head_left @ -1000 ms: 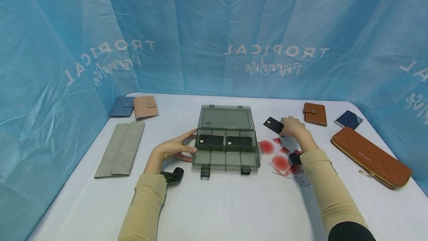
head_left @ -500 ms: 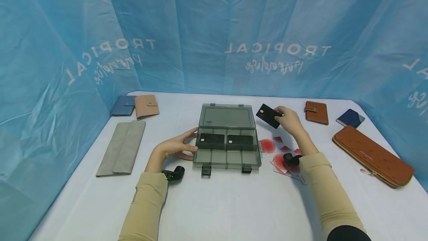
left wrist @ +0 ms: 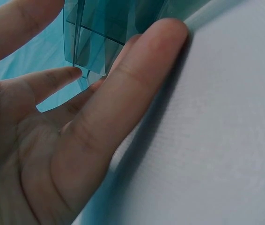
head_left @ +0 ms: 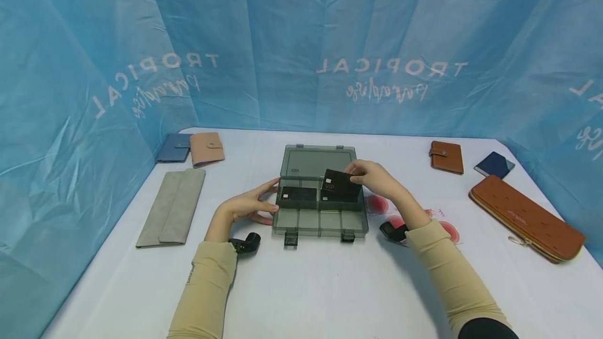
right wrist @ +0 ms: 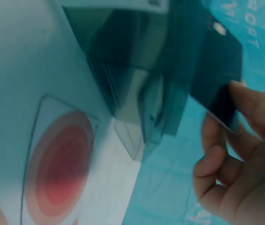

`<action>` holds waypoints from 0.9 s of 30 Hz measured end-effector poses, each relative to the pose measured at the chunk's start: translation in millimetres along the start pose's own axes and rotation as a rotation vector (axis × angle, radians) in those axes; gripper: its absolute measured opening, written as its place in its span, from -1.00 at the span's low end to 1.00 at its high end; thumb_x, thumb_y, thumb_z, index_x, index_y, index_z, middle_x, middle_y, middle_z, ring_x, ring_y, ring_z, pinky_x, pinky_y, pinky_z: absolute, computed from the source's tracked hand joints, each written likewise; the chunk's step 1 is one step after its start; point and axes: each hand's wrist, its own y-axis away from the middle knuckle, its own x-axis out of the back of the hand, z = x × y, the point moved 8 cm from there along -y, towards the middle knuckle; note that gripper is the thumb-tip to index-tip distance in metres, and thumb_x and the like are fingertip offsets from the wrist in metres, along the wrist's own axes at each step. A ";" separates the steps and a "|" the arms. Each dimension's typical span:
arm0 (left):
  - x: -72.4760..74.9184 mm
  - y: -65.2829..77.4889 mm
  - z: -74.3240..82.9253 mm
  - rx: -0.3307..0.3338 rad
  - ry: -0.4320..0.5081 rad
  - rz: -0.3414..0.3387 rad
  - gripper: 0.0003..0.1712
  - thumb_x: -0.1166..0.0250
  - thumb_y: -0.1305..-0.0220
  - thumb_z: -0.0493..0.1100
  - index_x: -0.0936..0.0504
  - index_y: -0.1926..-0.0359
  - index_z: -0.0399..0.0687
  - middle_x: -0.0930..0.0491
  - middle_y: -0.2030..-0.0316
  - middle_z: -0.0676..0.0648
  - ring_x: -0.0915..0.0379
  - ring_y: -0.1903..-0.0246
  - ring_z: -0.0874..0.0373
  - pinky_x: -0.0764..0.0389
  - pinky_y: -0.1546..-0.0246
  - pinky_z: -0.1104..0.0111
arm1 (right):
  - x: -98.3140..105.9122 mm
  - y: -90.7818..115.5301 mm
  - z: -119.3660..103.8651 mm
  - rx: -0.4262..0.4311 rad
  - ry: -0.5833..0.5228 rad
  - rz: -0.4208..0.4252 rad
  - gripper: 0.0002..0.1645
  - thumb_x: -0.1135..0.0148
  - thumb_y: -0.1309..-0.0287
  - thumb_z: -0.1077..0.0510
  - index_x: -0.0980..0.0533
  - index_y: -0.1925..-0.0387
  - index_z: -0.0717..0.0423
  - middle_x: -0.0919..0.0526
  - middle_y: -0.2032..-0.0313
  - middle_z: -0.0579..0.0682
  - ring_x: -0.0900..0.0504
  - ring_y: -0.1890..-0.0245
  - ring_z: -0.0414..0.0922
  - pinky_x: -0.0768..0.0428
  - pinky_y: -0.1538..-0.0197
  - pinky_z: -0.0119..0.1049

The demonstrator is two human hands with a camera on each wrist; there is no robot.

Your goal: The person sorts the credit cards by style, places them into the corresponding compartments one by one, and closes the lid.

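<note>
In the head view a translucent grey-green compartment box [head_left: 308, 232] stands at the middle of the table, its lid [head_left: 315, 161] raised at the back. My right hand [head_left: 375, 178] pinches a black VIP card [head_left: 333, 181] by its right edge, tilted above the back right compartment. Black cards [head_left: 298, 194] fill the back left compartment; others sit behind the front wall of the back right one. My left hand [head_left: 248, 205] touches the box's left side, fingers extended; the left wrist view shows its thumb [left wrist: 123, 93] straight, lying low along the table.
Red-and-white cards [head_left: 377, 204] lie right of the box, partly under my right forearm. Left are a grey sleeve [head_left: 171, 208], a tan wallet [head_left: 206, 149] and a blue wallet [head_left: 173, 148]. Right are a brown wallet [head_left: 446, 157], a navy holder [head_left: 493, 165] and a brown zip purse [head_left: 525, 218].
My right hand has carried the black card left from above the red-and-white cards to over the box's back right compartment. My left hand has stayed at the box.
</note>
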 end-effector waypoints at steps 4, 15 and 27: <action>-0.7 0.6 -0.3 -0.003 0.000 -0.002 0.02 -0.22 -0.19 -0.31 0.24 -0.46 0.19 0.30 -0.42 -0.14 -0.40 0.10 0.01 -0.61 0.14 0.08 | -14.5 0.7 -2.3 0.016 0.121 -0.060 -0.79 -0.07 -0.21 0.35 -0.53 0.13 0.19 -0.57 0.21 0.10 -0.53 0.15 0.03 -0.54 0.13 -0.10; -0.8 0.2 1.2 -0.007 -0.003 0.000 0.02 -0.22 -0.19 -0.31 0.24 -0.46 0.18 0.29 -0.42 -0.15 -0.41 0.15 0.05 -0.61 0.14 0.07 | -20.2 2.1 -12.4 0.124 0.428 -0.007 -0.78 -0.19 -0.10 0.36 -0.61 0.20 0.14 -0.61 0.22 0.07 -0.58 0.20 0.02 -0.58 0.15 -0.11; -0.5 0.2 0.4 -0.002 -0.011 0.004 0.03 -0.23 -0.19 -0.31 0.24 -0.46 0.20 0.29 -0.42 -0.14 -0.36 0.00 -0.09 -0.61 0.13 0.08 | -13.5 12.2 -14.2 0.205 0.407 -0.025 -0.66 -0.16 -0.11 0.40 -0.56 0.04 0.22 -0.64 0.17 0.11 -0.57 0.15 0.03 -0.59 0.11 -0.09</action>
